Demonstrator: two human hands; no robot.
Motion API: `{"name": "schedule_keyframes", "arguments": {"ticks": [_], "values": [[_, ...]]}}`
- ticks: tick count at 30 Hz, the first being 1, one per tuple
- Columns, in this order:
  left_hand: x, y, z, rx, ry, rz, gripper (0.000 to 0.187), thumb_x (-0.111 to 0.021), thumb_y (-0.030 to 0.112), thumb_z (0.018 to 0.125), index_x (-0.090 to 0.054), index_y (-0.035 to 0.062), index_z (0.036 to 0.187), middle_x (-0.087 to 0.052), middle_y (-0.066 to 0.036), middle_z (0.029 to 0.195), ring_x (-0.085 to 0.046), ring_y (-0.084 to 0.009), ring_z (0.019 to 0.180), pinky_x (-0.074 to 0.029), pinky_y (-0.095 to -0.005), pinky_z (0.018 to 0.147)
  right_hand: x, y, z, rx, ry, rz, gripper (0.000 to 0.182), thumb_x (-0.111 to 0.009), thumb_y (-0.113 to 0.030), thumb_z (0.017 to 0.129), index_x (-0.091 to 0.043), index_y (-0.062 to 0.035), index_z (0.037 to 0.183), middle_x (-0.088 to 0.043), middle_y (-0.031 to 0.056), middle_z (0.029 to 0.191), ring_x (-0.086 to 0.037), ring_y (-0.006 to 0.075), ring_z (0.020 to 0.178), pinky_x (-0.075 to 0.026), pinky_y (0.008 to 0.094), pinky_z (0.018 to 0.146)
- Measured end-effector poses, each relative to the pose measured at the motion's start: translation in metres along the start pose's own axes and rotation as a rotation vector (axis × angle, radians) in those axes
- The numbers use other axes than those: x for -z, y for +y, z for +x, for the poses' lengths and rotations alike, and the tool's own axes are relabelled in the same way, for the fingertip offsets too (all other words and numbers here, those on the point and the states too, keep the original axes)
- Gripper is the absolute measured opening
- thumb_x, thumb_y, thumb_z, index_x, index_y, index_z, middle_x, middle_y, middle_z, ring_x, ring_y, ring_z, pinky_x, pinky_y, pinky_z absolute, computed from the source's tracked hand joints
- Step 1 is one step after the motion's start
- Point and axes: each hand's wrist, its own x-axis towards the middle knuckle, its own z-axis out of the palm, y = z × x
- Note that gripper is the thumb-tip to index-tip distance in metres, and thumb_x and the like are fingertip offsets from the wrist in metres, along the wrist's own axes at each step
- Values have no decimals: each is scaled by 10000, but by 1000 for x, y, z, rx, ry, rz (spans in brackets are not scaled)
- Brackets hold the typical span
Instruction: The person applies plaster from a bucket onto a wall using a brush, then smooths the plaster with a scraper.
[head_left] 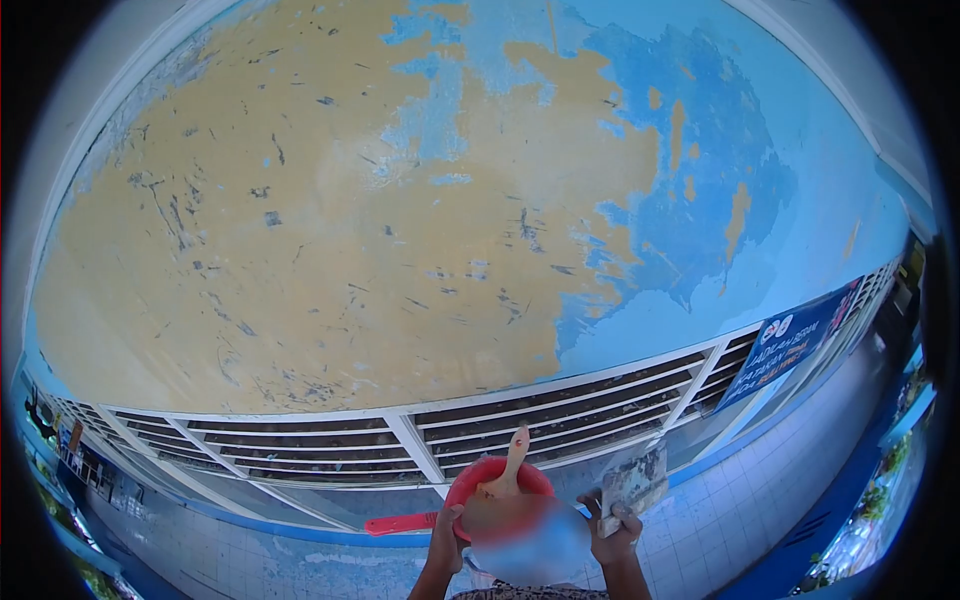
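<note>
My left hand (447, 540) grips the left side of a red bowl (463, 484) at the bottom centre. A brush with a pale wooden handle (516, 455) stands in the bowl, leaning on its rim. A red handle (398, 524) sticks out to the left of my left hand. My right hand (614, 532) is closed on a flat, grey, stained plate-like tool (635, 487), held upright to the right of the bowl. A blurred patch hides the bowl's lower right part.
Above is a large surface (400, 200) with tan areas and peeling blue paint. White louvred bars (560, 405) run beneath it. A blue banner (790, 345) hangs at the right. Pale tiled flooring (710, 515) lies below, with greenery at the far right.
</note>
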Motion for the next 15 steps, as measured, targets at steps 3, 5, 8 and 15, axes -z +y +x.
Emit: {"name": "schedule_keyframes", "arguments": {"ticks": [3,5,8,15], "values": [[0,-10,7,-17,41,-23,624,-536,434,937,-479,25,1404,-651,-161,1252,-703,-296,1046,-636,-413,730,61,33,-8,319,-56,-590,357,-635,-140,886,-622,-77,1238,-683,119,1159,-638,313,1112,-480,520,970],[-10,-10,9,-18,40,-9,647,-534,482,951,-474,28,1408,-653,-162,1249,-707,-294,1037,-637,-421,737,92,52,-19,574,17,-1259,311,-539,-112,1004,-573,-29,1302,-652,175,1214,-619,308,1114,-441,478,1033],[-28,-1,0,-23,-14,7,679,-532,530,956,-472,29,1410,-647,-162,1262,-704,-295,1047,-635,-417,725,-16,60,17,1021,-164,-1089,380,-562,-217,998,-559,63,1254,-653,155,1171,-628,346,1125,-493,419,984],[-51,-6,-2,-91,-60,47,592,-508,487,1021,-500,31,1398,-632,-113,1256,-664,-207,1045,-578,-359,805,23,29,35,1602,-274,-1522,350,-556,-116,1005,-547,92,1286,-618,243,1231,-646,407,1087,-517,467,963]]}}
